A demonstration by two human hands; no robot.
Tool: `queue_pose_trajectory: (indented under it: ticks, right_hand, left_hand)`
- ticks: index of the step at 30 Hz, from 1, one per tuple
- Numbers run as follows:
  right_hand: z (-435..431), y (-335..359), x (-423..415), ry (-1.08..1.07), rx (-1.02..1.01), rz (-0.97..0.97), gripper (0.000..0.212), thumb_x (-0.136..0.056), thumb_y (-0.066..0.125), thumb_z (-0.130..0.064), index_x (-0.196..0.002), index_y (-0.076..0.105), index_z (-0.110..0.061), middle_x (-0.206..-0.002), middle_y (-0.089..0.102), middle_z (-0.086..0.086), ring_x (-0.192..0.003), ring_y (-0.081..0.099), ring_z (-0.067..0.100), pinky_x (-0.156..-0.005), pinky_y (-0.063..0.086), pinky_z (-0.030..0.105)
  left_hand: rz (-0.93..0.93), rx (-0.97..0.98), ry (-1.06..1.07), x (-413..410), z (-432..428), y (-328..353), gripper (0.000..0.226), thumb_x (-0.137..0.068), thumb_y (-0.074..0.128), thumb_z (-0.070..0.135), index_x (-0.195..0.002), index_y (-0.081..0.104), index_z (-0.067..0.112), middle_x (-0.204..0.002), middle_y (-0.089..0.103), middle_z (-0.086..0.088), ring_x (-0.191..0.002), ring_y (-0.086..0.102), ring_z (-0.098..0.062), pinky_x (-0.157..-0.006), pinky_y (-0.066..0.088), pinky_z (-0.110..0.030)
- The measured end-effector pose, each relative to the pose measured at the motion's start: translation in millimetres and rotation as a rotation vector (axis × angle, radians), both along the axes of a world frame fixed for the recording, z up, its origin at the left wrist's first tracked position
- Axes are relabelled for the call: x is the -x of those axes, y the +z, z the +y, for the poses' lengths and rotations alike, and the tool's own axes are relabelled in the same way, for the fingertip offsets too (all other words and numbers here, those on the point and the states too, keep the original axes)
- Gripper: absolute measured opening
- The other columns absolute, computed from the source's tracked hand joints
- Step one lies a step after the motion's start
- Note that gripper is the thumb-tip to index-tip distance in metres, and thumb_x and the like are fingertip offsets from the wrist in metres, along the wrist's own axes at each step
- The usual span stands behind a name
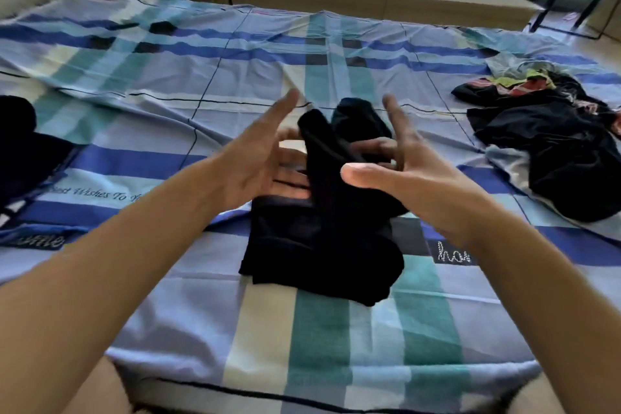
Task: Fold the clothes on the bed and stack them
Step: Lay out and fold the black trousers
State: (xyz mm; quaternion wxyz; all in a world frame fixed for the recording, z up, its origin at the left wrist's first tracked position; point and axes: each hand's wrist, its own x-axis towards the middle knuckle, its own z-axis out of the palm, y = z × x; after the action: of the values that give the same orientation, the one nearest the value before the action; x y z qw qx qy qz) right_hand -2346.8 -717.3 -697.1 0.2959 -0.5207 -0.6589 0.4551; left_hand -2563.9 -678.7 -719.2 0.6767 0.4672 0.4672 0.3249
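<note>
Your left hand (pixel 258 161) is open, palm turned inward, and its straight fingers (pixel 290 185) lie under a fold of the black garment (pixel 319 245). Your right hand (pixel 416 178) faces it with the thumb and forefinger spread. Its other fingers (pixel 373 145) bend across the raised cloth, but you cannot tell whether they grip it. The garment's lower part rests on the bed (pixel 235 77), and an unfolded pile (pixel 554 158) lies well to the right.

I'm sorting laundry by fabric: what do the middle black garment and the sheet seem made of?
Black garment: soft matte knit, likely cotton jersey; it drapes limply without sheen. Sheet: thin woven cotton or blend, printed plaid; it holds fine sharp creases.
</note>
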Motion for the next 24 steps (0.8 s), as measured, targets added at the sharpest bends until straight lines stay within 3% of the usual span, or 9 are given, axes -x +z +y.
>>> queue_pose_trajectory:
  ticks: [3, 6, 8, 9, 11, 13, 14, 18, 24]
  right_hand:
    - [-3, -23, 22, 0.174, 0.053, 0.054, 0.091, -0.085, 0.074, -0.032, -0.157, 0.018, -0.035, -0.128, 0.064, -0.004, -0.107, 0.067, 0.002, -0.095, 0.054, 0.028]
    - [-5, -44, 18, 0.125, -0.104, -0.126, 0.045, -0.094, 0.067, -0.02, -0.137, 0.055, -0.025, -0.114, 0.067, -0.006, -0.1, 0.065, -0.002, -0.092, 0.05, 0.021]
    - [-8, -51, 14, 0.101, -0.219, -0.284, 0.033, -0.093, 0.067, -0.019, -0.125, 0.064, -0.024, -0.105, 0.065, -0.009, -0.096, 0.063, 0.001, -0.084, 0.045, 0.013]
    - [-9, -55, 13, 0.112, -0.258, -0.348, 0.031, -0.091, 0.068, -0.02, -0.122, 0.066, -0.023, -0.102, 0.063, -0.009, -0.092, 0.061, 0.003, -0.081, 0.043, 0.012]
    - [-14, -62, 17, 0.166, -0.305, -0.455, 0.03, -0.088, 0.07, -0.024, -0.119, 0.066, -0.026, -0.097, 0.057, -0.01, -0.085, 0.057, 0.006, -0.081, 0.045, 0.019]
    - [-21, -69, 24, 0.222, -0.317, -0.526, 0.035, -0.086, 0.071, -0.029, -0.12, 0.064, -0.028, -0.097, 0.052, -0.01, -0.086, 0.052, 0.008, -0.085, 0.048, 0.029]
    - [-24, -71, 28, 0.245, -0.314, -0.554, 0.037, -0.085, 0.07, -0.031, -0.121, 0.062, -0.028, -0.098, 0.05, -0.01, -0.088, 0.051, 0.009, -0.086, 0.048, 0.033]
    - [-35, -68, 37, 0.322, -0.317, -0.638, 0.029, -0.088, 0.066, -0.034, -0.114, 0.055, -0.03, -0.098, 0.049, -0.011, -0.095, 0.052, 0.017, -0.082, 0.047, 0.038]
    - [-28, -48, 10, 0.287, -0.157, -0.839, 0.027, -0.087, 0.063, -0.052, -0.087, 0.051, -0.027, -0.092, 0.057, -0.008, -0.091, 0.054, 0.019, -0.081, 0.048, 0.038]
  left_hand:
    - [0.095, 0.061, 0.055, 12, 4, -21, 0.063, -0.075, 0.069, 0.063, -0.112, 0.072, 0.013, -0.104, 0.076, -0.007, -0.091, 0.072, -0.024, -0.08, 0.059, -0.033]
    - [0.606, -0.119, 0.186, 20, 11, -56, 0.076, -0.05, 0.081, 0.06, -0.114, 0.066, 0.022, -0.103, 0.075, -0.003, -0.093, 0.072, -0.023, -0.089, 0.058, -0.041]
    - [0.895, -0.191, 0.237, 13, 9, -57, 0.078, -0.057, 0.075, 0.058, -0.123, 0.055, 0.022, -0.12, 0.065, -0.004, -0.108, 0.063, -0.026, -0.095, 0.053, -0.044]
    - [1.025, -0.291, 0.244, 7, 7, -56, 0.076, -0.068, 0.074, 0.048, -0.134, 0.047, 0.021, -0.131, 0.056, -0.006, -0.118, 0.056, -0.029, -0.098, 0.049, -0.045]
    - [1.21, -0.783, 0.233, -5, 3, -49, 0.074, -0.079, 0.07, 0.024, -0.145, 0.038, 0.022, -0.141, 0.042, -0.007, -0.128, 0.042, -0.031, -0.102, 0.044, -0.048]
    - [1.074, -1.182, 0.065, -13, 3, -42, 0.063, -0.082, 0.064, 0.019, -0.142, 0.047, 0.025, -0.144, 0.041, -0.002, -0.134, 0.037, -0.025, -0.108, 0.038, -0.043]
    - [1.003, -1.222, -0.069, -17, 9, -42, 0.054, -0.086, 0.06, 0.023, -0.139, 0.052, 0.027, -0.145, 0.043, 0.001, -0.137, 0.036, -0.022, -0.111, 0.033, -0.04]
    - [1.071, -1.105, -0.382, -35, 43, -56, 0.039, -0.098, 0.05, 0.045, -0.134, 0.059, 0.033, -0.136, 0.054, 0.006, -0.133, 0.043, -0.018, -0.113, 0.029, -0.041]
    - [1.079, -1.043, -0.326, -68, 76, -49, 0.037, -0.098, 0.045, 0.054, -0.113, 0.066, 0.028, -0.111, 0.059, -0.001, -0.116, 0.054, -0.022, -0.097, 0.04, -0.042]
